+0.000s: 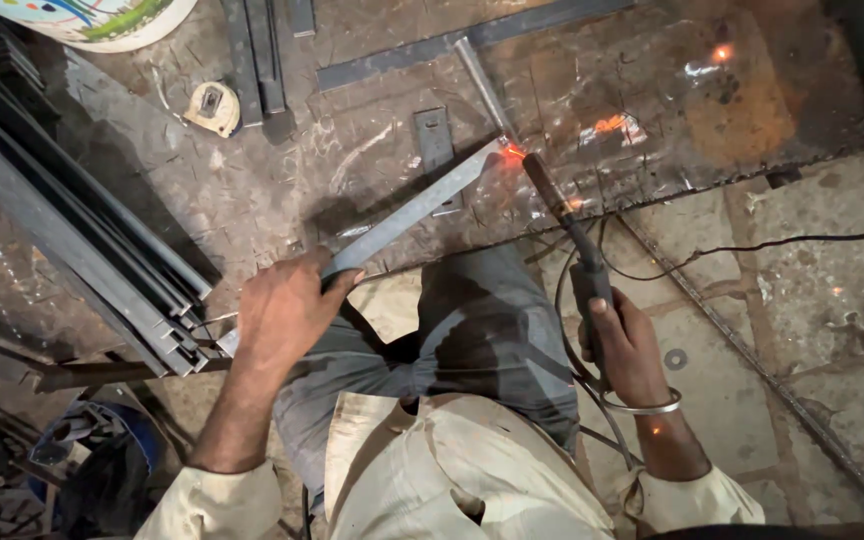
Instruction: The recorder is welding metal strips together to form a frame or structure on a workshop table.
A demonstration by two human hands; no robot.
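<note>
My left hand [282, 315] grips the near end of a long flat steel bar [420, 205] that slants up to the right over a scarred metal plate [282, 190]. My right hand [627, 345] holds a black welding electrode holder [584, 270]. Its rod [544, 190] points up-left to the bar's far tip, where an orange glow [512, 152] shows. A thin metal rod [480, 85] runs up from that same spot. My knee in grey trousers sits between both arms.
A stack of long steel angle bars [72, 230] lies at left. A tape measure [214, 107] and short flat pieces [434, 138] rest on the plate. Sparks [612, 125] glow at upper right. A black cable [782, 240] crosses the stone floor; a white bucket [102, 20] stands top left.
</note>
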